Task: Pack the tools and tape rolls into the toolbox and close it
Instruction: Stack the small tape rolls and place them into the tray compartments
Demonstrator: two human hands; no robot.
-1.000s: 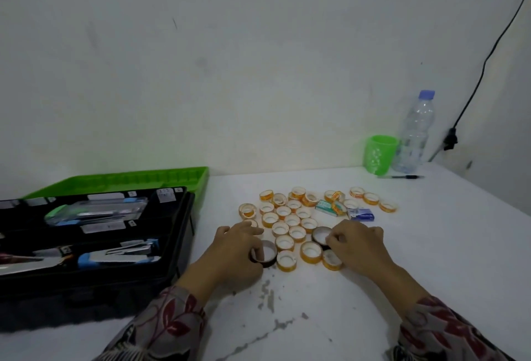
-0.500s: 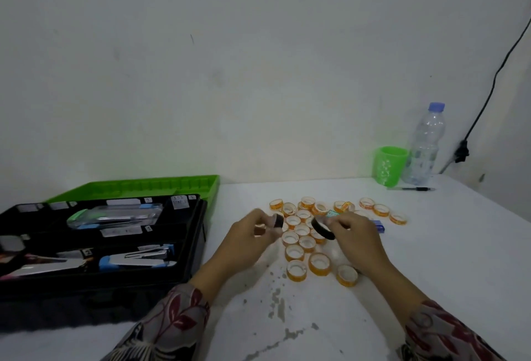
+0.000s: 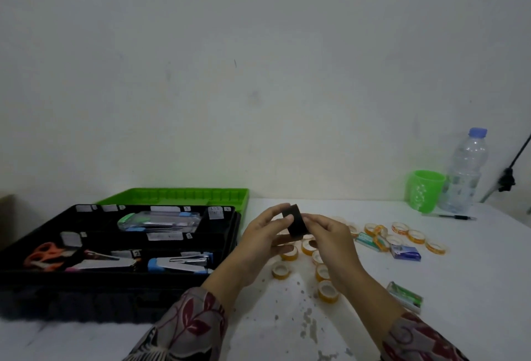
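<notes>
Two hands meet above the worktop (image 3: 474,274), holding black tape rolls (image 3: 294,221) between them, apparently two pressed face to face. The left hand (image 3: 264,234) has its fingers (image 3: 284,218) curled round the stack's left side. The right hand (image 3: 330,234) pinches the right side. The stack's axis seems to run from one hand to the other. The open toolbox (image 3: 115,277) lies left of the fingers, nearer the left hand, so the carry probably goes leftward. Small orange tape rolls (image 3: 327,291) lie scattered below and right of the fingers.
</notes>
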